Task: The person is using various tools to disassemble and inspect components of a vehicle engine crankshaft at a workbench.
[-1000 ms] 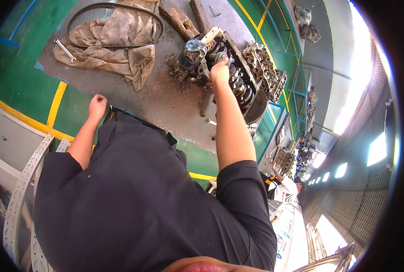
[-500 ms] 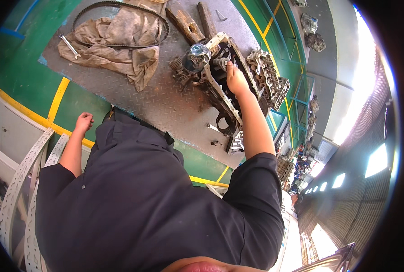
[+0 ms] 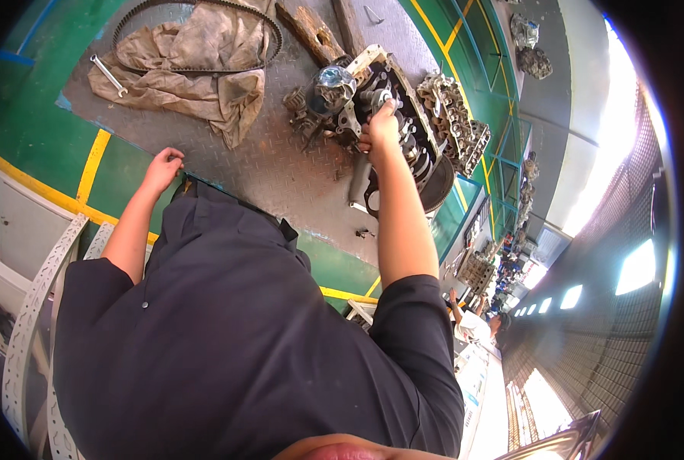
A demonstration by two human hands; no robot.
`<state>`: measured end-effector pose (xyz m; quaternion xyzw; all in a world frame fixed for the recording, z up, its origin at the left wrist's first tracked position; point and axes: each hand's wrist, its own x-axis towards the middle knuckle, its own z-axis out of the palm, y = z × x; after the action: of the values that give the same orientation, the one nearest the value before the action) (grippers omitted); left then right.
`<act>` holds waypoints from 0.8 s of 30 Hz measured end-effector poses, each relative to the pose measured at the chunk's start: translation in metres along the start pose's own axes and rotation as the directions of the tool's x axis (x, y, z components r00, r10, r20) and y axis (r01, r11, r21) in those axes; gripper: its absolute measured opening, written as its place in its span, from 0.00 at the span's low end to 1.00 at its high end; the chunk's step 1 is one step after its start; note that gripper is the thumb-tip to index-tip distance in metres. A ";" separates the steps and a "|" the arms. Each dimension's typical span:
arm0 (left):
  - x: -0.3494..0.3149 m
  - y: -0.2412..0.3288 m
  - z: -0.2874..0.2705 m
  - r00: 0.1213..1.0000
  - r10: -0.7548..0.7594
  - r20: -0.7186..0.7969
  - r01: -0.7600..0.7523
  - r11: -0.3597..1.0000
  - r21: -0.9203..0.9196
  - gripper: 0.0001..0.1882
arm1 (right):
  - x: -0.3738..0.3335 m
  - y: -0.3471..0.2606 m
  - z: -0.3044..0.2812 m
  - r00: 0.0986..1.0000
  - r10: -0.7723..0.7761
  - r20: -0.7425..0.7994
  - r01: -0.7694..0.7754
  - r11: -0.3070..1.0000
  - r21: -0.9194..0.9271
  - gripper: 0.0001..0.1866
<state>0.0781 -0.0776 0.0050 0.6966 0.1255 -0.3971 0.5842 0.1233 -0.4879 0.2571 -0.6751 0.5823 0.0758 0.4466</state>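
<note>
My right hand point(image 3: 379, 132) is closed on the near side of an engine block point(image 3: 369, 58), which lies with its crankshaft side up. The fingers curl over its near edge and the thumb lies beside a round metal part point(image 3: 386, 98). My right forearm hides some of the near rail. Inside the block, crankshaft pieces point(image 3: 408, 138) show, with a dark round wheel point(image 3: 438, 186) at the lower right end. Loosely bent and apart from the block, my left hand point(image 3: 162, 170) hovers by the near left table edge, with nothing visible in its fingers.
On the metal table point(image 3: 196, 165) lie a brown cloth point(image 3: 204, 96), a toothed belt point(image 3: 279, 40), a wrench point(image 3: 109, 75) and wooden blocks point(image 3: 311, 34). A cylinder head point(image 3: 453, 115) sits right of the block. White perforated rails point(image 3: 31, 307) stand at my left; another person point(image 3: 474, 328) is farther right.
My right hand has shifted down and left, from the round part to the block's near edge. The block's near side looks changed, with more of the crankshaft showing. My left hand has risen toward the table edge.
</note>
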 end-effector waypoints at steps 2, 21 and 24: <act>0.001 0.003 0.004 0.998 0.052 0.037 -0.050 0.997 -0.054 0.10 | 0.007 -0.006 -0.016 0.954 -0.299 -0.026 0.256 0.854 -0.453 0.39; -0.022 -0.055 -0.040 0.989 -0.124 -0.086 0.123 0.992 -0.020 0.10 | 0.005 -0.009 -0.010 0.574 -0.795 0.198 0.665 0.310 -0.680 0.29; -0.020 -0.054 -0.035 0.989 -0.114 -0.092 0.114 0.993 0.002 0.10 | 0.007 -0.023 0.000 0.562 -0.772 0.296 0.620 0.157 -0.769 0.21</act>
<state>0.0450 -0.0242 -0.0195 0.7078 0.1903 -0.3979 0.5518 0.1453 -0.4949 0.2644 -0.9892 0.1318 0.0623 0.0151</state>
